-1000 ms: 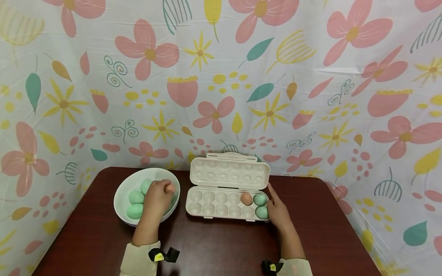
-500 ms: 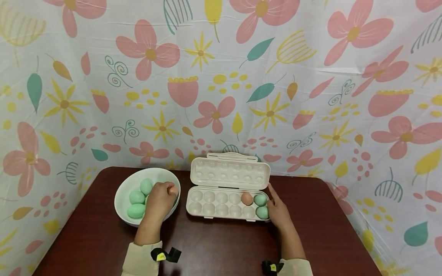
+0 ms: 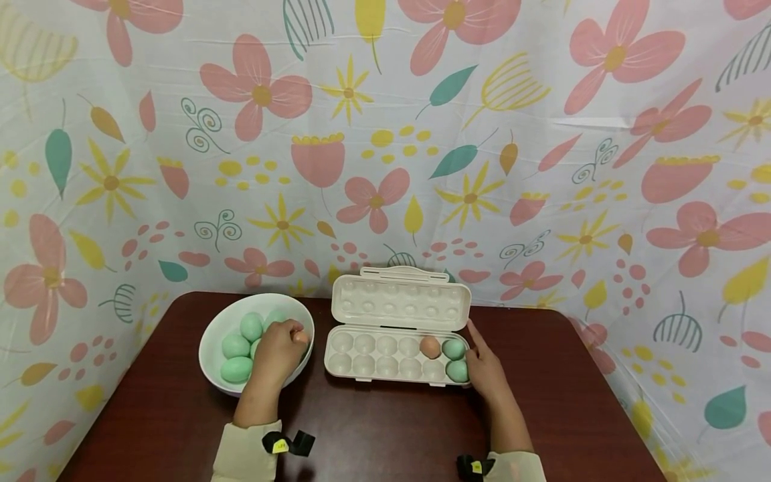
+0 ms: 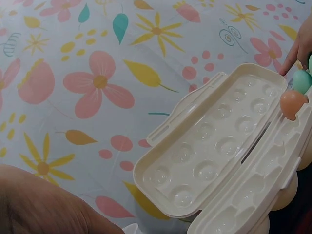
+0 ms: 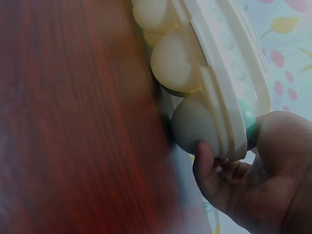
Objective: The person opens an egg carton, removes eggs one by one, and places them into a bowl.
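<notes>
My left hand (image 3: 276,353) is inside the white bowl (image 3: 207,358), its fingers pinching a brown egg (image 3: 300,337) near the bowl's right side. Several green eggs (image 3: 236,346) lie around it, some partly covered by the hand. Right of the bowl, a cream egg carton (image 3: 364,345) stands with its lid (image 3: 400,301) raised. Two green eggs (image 3: 454,349) fill the carton's right-end cups, with one brown egg (image 3: 430,347) beside the back one. My right hand (image 3: 486,370) grips the carton's right end; the right wrist view shows a thumb (image 5: 204,163) against a cup's outside.
Everything stands on a dark red-brown table (image 3: 385,428) with rounded back corners. Behind it hangs a white cloth (image 3: 385,134) printed with flowers and leaves. The bowl and carton sit close together near the back edge.
Inside the bowl, my left hand has shifted slightly right and down with the brown egg. A few green eggs have moved a little. The right hand and carton stay put.
</notes>
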Motion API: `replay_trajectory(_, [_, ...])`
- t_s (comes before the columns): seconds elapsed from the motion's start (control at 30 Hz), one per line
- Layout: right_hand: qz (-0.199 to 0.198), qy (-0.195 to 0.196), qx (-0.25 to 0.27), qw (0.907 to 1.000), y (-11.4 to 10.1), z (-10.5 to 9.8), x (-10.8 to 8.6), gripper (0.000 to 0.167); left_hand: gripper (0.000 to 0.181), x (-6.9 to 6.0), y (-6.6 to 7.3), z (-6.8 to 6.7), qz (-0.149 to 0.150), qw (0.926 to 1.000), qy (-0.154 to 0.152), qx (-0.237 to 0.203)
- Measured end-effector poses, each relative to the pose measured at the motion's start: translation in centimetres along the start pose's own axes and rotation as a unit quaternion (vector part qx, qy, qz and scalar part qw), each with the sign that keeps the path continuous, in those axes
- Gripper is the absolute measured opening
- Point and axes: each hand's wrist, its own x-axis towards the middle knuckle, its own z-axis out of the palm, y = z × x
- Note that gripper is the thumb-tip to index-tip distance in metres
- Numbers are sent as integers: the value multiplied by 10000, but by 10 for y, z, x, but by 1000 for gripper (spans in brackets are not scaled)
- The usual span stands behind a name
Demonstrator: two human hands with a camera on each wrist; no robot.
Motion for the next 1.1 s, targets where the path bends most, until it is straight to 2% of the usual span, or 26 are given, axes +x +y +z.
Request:
replay_trajectory(0.13, [51, -30, 83, 9999, 1, 0, 0, 61, 14, 0, -2, 3, 20, 10000, -19, 47])
replay_trajectory(0.33, [61, -38, 120, 9999, 1, 0, 0, 61, 26, -1, -6, 7, 213, 9993, 107, 285])
replay_trajectory(0.93, [52, -38, 62, 10000, 0, 0, 0, 62, 25, -1, -9, 9, 334, 9988, 17, 361])
replay_trajectory(1.1, [23, -25, -34, 10000, -1, -1, 0, 62, 26, -1, -9, 9, 360, 9988, 107, 311])
